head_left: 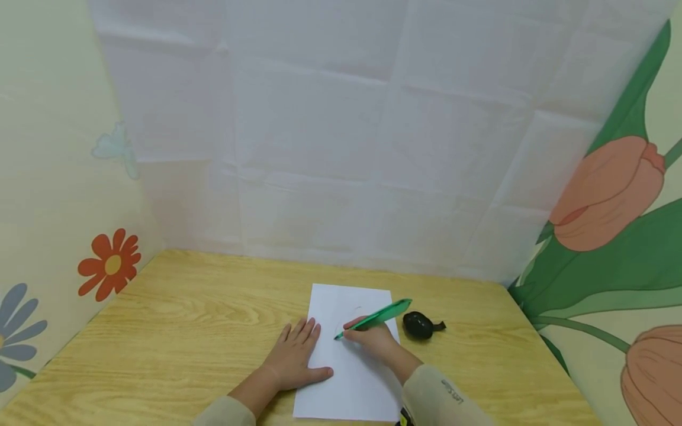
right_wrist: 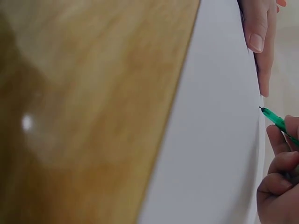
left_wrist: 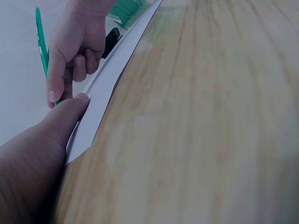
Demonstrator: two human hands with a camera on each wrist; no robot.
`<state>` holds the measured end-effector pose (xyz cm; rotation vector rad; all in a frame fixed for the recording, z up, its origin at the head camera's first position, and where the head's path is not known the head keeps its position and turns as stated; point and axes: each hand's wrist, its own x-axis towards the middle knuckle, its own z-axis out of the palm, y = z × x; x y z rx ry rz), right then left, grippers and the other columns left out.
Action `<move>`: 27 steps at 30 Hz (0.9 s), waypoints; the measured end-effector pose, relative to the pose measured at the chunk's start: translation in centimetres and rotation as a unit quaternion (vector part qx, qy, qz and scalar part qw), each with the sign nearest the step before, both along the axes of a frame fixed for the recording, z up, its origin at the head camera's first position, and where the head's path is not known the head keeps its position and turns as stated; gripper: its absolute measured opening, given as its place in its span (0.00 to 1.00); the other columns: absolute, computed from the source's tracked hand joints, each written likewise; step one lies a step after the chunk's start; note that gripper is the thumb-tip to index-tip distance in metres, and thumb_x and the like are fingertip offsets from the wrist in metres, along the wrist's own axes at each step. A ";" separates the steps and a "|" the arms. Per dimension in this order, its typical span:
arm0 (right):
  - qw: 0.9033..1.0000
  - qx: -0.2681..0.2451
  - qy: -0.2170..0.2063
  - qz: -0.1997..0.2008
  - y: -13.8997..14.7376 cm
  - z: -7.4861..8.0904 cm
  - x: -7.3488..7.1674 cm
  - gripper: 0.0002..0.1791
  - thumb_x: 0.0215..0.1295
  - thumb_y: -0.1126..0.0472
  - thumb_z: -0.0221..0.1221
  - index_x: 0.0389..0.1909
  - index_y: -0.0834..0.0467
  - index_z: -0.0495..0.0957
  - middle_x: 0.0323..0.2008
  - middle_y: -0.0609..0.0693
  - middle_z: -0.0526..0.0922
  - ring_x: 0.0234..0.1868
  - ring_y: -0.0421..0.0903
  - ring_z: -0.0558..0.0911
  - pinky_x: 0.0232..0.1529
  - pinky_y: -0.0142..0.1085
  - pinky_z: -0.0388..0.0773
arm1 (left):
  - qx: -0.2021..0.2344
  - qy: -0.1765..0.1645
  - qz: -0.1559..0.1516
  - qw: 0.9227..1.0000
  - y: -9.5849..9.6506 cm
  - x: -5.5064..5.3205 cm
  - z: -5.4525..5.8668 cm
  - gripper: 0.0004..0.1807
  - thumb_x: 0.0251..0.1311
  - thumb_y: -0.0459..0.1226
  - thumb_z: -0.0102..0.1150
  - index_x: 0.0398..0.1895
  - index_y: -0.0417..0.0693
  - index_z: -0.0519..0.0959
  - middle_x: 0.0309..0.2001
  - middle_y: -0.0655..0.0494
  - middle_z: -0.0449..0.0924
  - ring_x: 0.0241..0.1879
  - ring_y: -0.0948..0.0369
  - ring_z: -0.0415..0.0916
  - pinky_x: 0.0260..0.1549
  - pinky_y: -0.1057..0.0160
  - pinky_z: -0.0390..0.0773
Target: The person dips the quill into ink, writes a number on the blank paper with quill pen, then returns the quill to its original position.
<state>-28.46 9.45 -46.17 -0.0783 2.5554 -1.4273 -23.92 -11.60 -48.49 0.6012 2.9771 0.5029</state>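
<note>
Your head view's kinda dim and flat, with a soft shadow on the paper (head_left: 343, 393) under your right hand (head_left: 377, 341). Your left wrist cam runs pretty bluish, and your right one's got a small glare spot (right_wrist: 27, 122) on a smeary, out-of-focus tabletop (right_wrist: 107, 98)

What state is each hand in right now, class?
Left hand: open, resting partly on the white paper.
Right hand: closed, holding the green pen.

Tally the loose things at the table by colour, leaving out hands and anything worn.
White: 1 (rectangular sheet of paper)
Green: 1 (slim pen with a broad leaf-like end)
Black: 1 (glossy rounded object with a narrow stub)
Total: 3
</note>
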 end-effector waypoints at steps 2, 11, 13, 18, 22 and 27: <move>1.000 0.001 0.000 0.003 0.0 0.0 0.1 0.10 0.58 0.54 0.68 0.39 0.52 0.86 0.39 0.47 0.88 0.36 0.42 0.79 0.39 0.37 0.77 | -0.001 -0.001 0.000 1.000 0.0 0.0 0.0 0.57 0.54 0.72 0.50 0.75 0.39 0.57 0.77 0.41 0.50 0.78 0.44 0.44 0.74 0.38 0.43; 1.000 0.004 0.013 0.027 0.3 -0.1 0.1 0.10 0.58 0.55 0.68 0.40 0.54 0.86 0.39 0.48 0.88 0.38 0.41 0.80 0.43 0.39 0.78 | 0.000 -0.001 0.001 1.000 0.1 0.1 0.2 0.57 0.54 0.72 0.50 0.75 0.38 0.57 0.77 0.41 0.51 0.78 0.45 0.44 0.74 0.38 0.44; 0.999 0.003 0.013 0.030 0.3 -0.2 0.2 0.10 0.58 0.55 0.68 0.40 0.54 0.86 0.39 0.48 0.88 0.37 0.41 0.80 0.42 0.39 0.78 | 0.000 -0.001 0.001 1.000 0.1 0.1 0.2 0.57 0.54 0.72 0.50 0.74 0.38 0.57 0.77 0.41 0.51 0.78 0.44 0.45 0.74 0.38 0.44; 0.999 0.005 0.015 0.034 0.3 -0.1 0.3 0.10 0.58 0.56 0.69 0.40 0.55 0.86 0.38 0.49 0.89 0.38 0.41 0.82 0.44 0.40 0.79 | 0.000 -0.002 0.002 1.000 0.1 0.2 0.3 0.57 0.54 0.72 0.51 0.74 0.38 0.57 0.77 0.40 0.51 0.78 0.44 0.45 0.73 0.38 0.44; 0.999 0.005 0.016 0.035 0.3 0.1 0.6 0.10 0.57 0.57 0.69 0.40 0.55 0.86 0.38 0.49 0.88 0.40 0.41 0.82 0.48 0.43 0.79 | -0.001 -0.002 0.002 1.000 0.1 0.2 0.2 0.57 0.54 0.72 0.51 0.75 0.38 0.57 0.77 0.41 0.51 0.78 0.45 0.45 0.73 0.38 0.44; 0.999 0.004 0.021 0.036 0.3 0.3 0.8 0.11 0.57 0.57 0.69 0.40 0.56 0.86 0.38 0.49 0.88 0.39 0.41 0.82 0.47 0.42 0.79 | -0.007 0.000 0.001 1.000 0.0 0.1 0.2 0.58 0.54 0.72 0.50 0.75 0.38 0.57 0.77 0.41 0.51 0.78 0.44 0.45 0.73 0.38 0.44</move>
